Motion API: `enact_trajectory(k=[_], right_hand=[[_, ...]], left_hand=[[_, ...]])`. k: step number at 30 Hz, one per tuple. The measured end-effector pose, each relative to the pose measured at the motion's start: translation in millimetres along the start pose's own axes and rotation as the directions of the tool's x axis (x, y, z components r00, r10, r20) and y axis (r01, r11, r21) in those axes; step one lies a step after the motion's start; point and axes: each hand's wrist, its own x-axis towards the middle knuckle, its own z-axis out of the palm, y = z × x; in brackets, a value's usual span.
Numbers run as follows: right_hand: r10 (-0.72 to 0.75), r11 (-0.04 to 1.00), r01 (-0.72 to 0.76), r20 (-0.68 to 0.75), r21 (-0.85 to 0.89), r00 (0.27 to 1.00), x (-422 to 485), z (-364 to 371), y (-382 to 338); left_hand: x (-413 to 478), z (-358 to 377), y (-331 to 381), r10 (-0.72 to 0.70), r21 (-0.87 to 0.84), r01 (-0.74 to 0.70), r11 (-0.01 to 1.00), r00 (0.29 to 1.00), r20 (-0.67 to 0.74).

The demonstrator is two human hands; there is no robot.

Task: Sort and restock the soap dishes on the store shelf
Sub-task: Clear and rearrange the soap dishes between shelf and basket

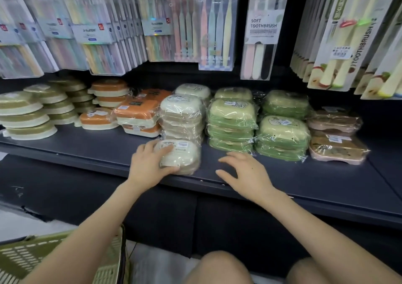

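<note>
A dark blue store shelf (87,151) ran across the middle of the frame. Rows of hanging toothbrush packs (208,22) filled the whole upper part above it.

Soap dishes stood on the shelf in stacks grouped by colour. At the left edge were the olive-and-cream stacks (26,118), unwrapped. Next to them, left of centre, came the orange-and-cream stacks (134,111). A cream stack (182,118) in clear film stood at the centre with another behind it. The green stacks (231,120), also in film, stood just right of it in two rows. At the right were the brown dishes (337,148), wrapped and lying unevenly.

A green slotted basket (26,255) sat in the lower left corner, below the shelf. Bare knees (219,268) showed along the bottom edge.

The left hand (148,166) gripped a single cream soap dish (182,155) by its left end, fingers curled over the top and thumb at the near edge. This wrapped dish lay flat on the front of the shelf, just in front of the cream stack and touching or nearly touching its base.

The right hand (245,175) was over the shelf front, right of that dish and below the green stacks. Its fingers were spread and loosely bent, holding nothing. Whether they touched the shelf could not be told.
</note>
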Motion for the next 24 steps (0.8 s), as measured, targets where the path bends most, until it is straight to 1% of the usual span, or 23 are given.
enact_trajectory(k=[2,3,6,8,10,11,13,14,15,17,19,22,23,24], right_hand=[[0.042,0.991,-0.035,0.057,-0.127,0.998,-13,2,12],[0.07,0.985,-0.056,0.083,-0.163,0.994,-18,3,17],[0.112,0.981,-0.091,0.117,-0.172,0.987,-25,9,27],[0.109,0.983,-0.09,0.113,-0.158,0.988,-28,10,28],[0.119,0.984,-0.106,0.086,-0.14,0.989,-35,7,27],[0.129,0.985,-0.121,0.058,-0.126,0.99,-41,3,28],[0.161,0.983,-0.163,-0.026,-0.084,0.987,-59,-6,34],[0.174,0.983,-0.179,-0.101,-0.047,0.98,-73,-12,39],[0.184,0.982,-0.19,-0.194,-0.012,0.964,-90,-17,46],[0.222,0.973,-0.229,-0.354,0.023,0.908,-130,-26,64],[0.308,0.946,-0.321,-0.443,0.047,0.842,-176,-31,86],[0.51,0.841,-0.532,-0.469,0.097,0.721,-254,-24,124],[0.585,0.784,-0.612,-0.452,0.103,0.673,-280,-20,135],[0.668,0.714,-0.692,-0.405,0.11,0.625,-305,-15,145]], left_hand=[[6,-3,-9,0.031,0.057,-0.028,0.998,0.998,-0.051],[8,-2,-11,0.056,0.083,-0.051,0.995,0.996,-0.064],[6,4,-14,0.109,0.093,-0.1,0.991,0.989,-0.096],[2,7,-12,0.102,0.085,-0.093,0.992,0.988,-0.118],[-1,7,-5,0.1,0.081,-0.089,0.993,0.986,-0.136],[-2,7,1,0.127,0.079,-0.116,0.99,0.98,-0.153],[-6,7,20,0.227,0.057,-0.22,0.974,0.956,-0.188],[-8,8,33,0.29,0.041,-0.287,0.957,0.936,-0.202],[-10,10,48,0.354,0.025,-0.357,0.934,0.911,-0.213],[-16,15,83,0.472,-0.007,-0.485,0.875,0.855,-0.216],[-22,21,122,0.582,-0.051,-0.599,0.799,0.792,-0.185],[-30,37,182,0.714,-0.087,-0.724,0.685,0.69,-0.123],[-32,45,201,0.747,-0.092,-0.754,0.65,0.657,-0.104],[-34,54,218,0.778,-0.099,-0.782,0.615,0.622,-0.084]])
